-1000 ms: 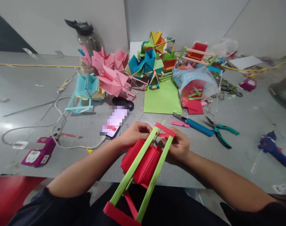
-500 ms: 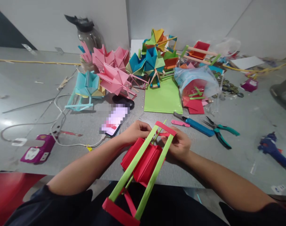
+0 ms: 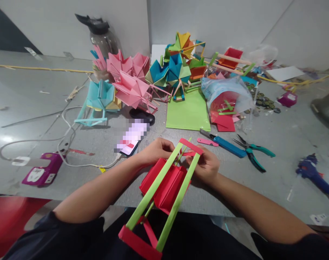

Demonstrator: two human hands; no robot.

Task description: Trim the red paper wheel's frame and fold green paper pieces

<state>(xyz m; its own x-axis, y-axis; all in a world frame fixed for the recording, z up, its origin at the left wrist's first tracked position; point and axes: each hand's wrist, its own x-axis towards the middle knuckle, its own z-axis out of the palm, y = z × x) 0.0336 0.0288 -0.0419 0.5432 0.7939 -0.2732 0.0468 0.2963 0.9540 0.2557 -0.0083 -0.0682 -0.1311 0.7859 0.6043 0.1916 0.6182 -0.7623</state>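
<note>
A red and green paper model [image 3: 153, 183] slants from the table edge over my lap. Two long green strips join red end pieces, and a folded red paper wheel [image 3: 167, 184] sits between them on a thin green rod. At the far end, my left hand [image 3: 161, 150] is closed on the model near the rod tip, its fingertips partly behind the frame. Closed on the far right corner of the same model is my right hand [image 3: 207, 164]. The near red end piece [image 3: 139, 243] hangs above my dark clothing, touched by neither hand.
Beyond my hands lie a phone [image 3: 130, 139], green paper sheets [image 3: 187, 112], a blue cutter [image 3: 229, 146], pliers [image 3: 252, 151] and a blue glue gun [image 3: 314, 173]. Pink paper models [image 3: 132, 90] stand behind. A purple socket block [image 3: 42, 169] with a white cable is left.
The camera view has shifted very slightly. My hands and the paper model keep practically the same place and hold.
</note>
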